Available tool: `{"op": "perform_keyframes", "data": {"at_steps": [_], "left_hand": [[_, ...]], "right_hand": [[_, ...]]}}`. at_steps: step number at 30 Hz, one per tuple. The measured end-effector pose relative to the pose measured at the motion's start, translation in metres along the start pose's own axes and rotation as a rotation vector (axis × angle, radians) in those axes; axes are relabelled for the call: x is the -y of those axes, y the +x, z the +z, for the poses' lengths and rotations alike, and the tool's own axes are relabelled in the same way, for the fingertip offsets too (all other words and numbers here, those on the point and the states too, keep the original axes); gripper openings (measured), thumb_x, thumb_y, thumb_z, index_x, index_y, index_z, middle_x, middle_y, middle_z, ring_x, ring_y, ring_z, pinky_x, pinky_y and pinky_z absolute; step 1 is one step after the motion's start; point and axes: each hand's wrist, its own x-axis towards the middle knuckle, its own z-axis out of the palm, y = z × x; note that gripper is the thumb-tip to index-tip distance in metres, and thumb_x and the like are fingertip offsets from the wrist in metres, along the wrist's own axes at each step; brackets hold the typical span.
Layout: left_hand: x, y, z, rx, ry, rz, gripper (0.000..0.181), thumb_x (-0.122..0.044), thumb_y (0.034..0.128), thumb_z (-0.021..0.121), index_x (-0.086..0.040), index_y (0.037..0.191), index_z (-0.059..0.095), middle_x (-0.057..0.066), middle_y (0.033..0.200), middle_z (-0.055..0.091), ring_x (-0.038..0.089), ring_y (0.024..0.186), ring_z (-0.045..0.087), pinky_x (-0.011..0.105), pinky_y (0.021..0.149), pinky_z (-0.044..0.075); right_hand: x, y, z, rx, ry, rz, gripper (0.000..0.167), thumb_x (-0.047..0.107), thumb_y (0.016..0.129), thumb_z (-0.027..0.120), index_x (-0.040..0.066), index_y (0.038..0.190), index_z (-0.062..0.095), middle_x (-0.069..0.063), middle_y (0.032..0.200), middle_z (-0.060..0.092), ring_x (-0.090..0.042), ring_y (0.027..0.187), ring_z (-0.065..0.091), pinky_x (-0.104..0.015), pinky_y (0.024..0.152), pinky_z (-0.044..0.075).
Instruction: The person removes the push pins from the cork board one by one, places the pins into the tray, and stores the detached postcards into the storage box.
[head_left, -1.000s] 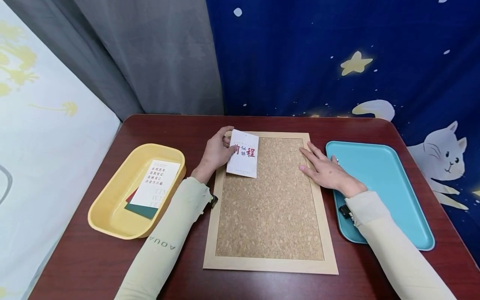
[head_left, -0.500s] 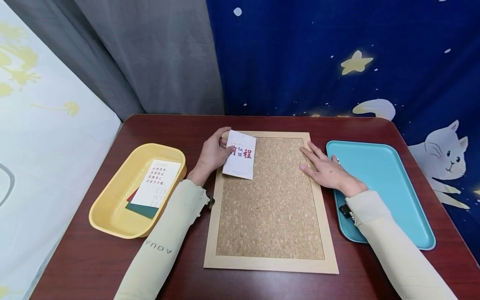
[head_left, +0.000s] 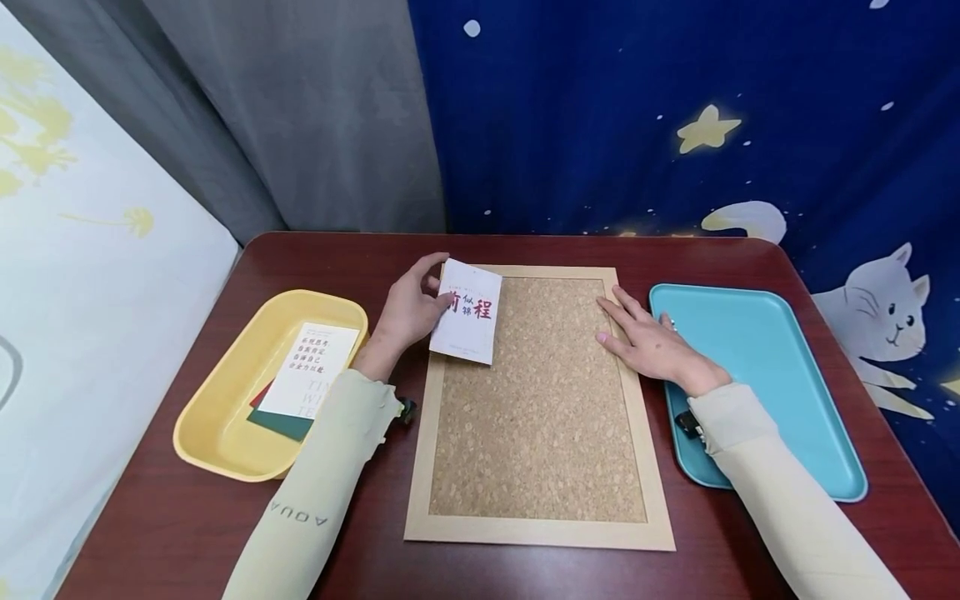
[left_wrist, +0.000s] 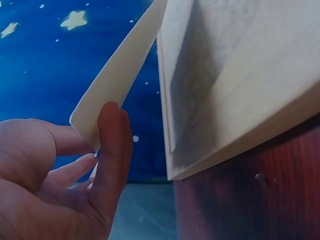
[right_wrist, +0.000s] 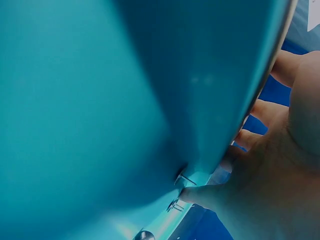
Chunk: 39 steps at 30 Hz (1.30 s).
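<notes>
My left hand (head_left: pixel 408 310) pinches a white card (head_left: pixel 467 312) with red and blue Chinese characters by its left side. The card is over the upper left corner of a wood-framed cork board (head_left: pixel 536 433). In the left wrist view the card (left_wrist: pixel 117 70) slants beside the board, with thumb and fingers on opposite faces. My right hand (head_left: pixel 652 342) rests with spread fingers on the board's right frame edge. In the right wrist view, its little finger is close to metal thumbtacks (right_wrist: pixel 181 176) in the teal tray (right_wrist: pixel 80 100).
At the left stands a yellow plastic basket (head_left: pixel 197 425) holding a white printed card (head_left: pixel 311 371) over green and red ones. The teal tray (head_left: pixel 787 400) lies right of the board, partly under my right forearm. Curtains (head_left: pixel 585 117) hang behind the table (head_left: pixel 360 258).
My left hand has shifted left and slightly toward me with the card, which now overlaps the board's left frame. My right hand stays where it was.
</notes>
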Motion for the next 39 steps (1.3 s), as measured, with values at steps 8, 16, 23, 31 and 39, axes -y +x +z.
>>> {"op": "perform_keyframes", "data": {"at_steps": [8, 16, 23, 31, 39], "left_hand": [[-0.001, -0.007, -0.011, -0.02, -0.017, 0.011, 0.063, -0.006, 0.0999, 0.065, -0.021, 0.157, 0.044, 0.017, 0.111, 0.068, 0.022, 0.074, 0.063, 0.025, 0.064, 0.048], [-0.005, -0.015, -0.021, -0.058, -0.034, 0.029, 0.062, -0.006, 0.1009, 0.063, -0.02, 0.158, 0.043, 0.017, 0.114, 0.065, 0.022, 0.074, 0.063, 0.023, 0.062, 0.047], [-0.003, -0.023, -0.033, -0.073, -0.043, 0.034, 0.063, -0.006, 0.1016, 0.062, -0.019, 0.159, 0.041, 0.018, 0.115, 0.063, 0.022, 0.074, 0.062, 0.021, 0.061, 0.046], [0.005, -0.028, -0.045, -0.095, -0.065, 0.021, 0.062, -0.006, 0.1017, 0.061, -0.02, 0.159, 0.041, 0.018, 0.111, 0.063, 0.021, 0.075, 0.063, 0.019, 0.064, 0.049], [0.013, -0.037, -0.058, -0.102, -0.07, 0.011, 0.064, -0.007, 0.1022, 0.061, -0.02, 0.16, 0.039, 0.018, 0.111, 0.061, 0.019, 0.07, 0.059, 0.018, 0.063, 0.049]], "right_hand": [[0.002, -0.002, -0.002, -0.002, 0.003, -0.004, 0.071, 0.049, 0.111, 0.042, 0.02, 0.169, 0.014, -0.013, 0.177, -0.004, -0.048, 0.16, 0.011, -0.082, 0.118, 0.001], [0.0, -0.004, 0.0, -0.011, 0.007, 0.004, 0.071, 0.049, 0.11, 0.043, 0.019, 0.169, 0.015, -0.013, 0.177, -0.003, -0.048, 0.16, 0.012, -0.082, 0.118, 0.001], [0.001, -0.001, 0.0, -0.011, 0.007, 0.003, 0.07, 0.049, 0.111, 0.042, 0.021, 0.169, 0.014, -0.012, 0.178, -0.004, -0.046, 0.161, 0.011, -0.081, 0.12, 0.0], [0.003, 0.001, -0.001, -0.006, 0.002, 0.002, 0.07, 0.05, 0.111, 0.041, 0.022, 0.169, 0.013, -0.011, 0.178, -0.004, -0.045, 0.162, 0.01, -0.081, 0.12, 0.0], [0.0, 0.0, 0.0, -0.012, 0.0, 0.004, 0.07, 0.05, 0.111, 0.041, 0.023, 0.169, 0.014, -0.011, 0.178, -0.004, -0.046, 0.161, 0.011, -0.08, 0.12, 0.0]]}}
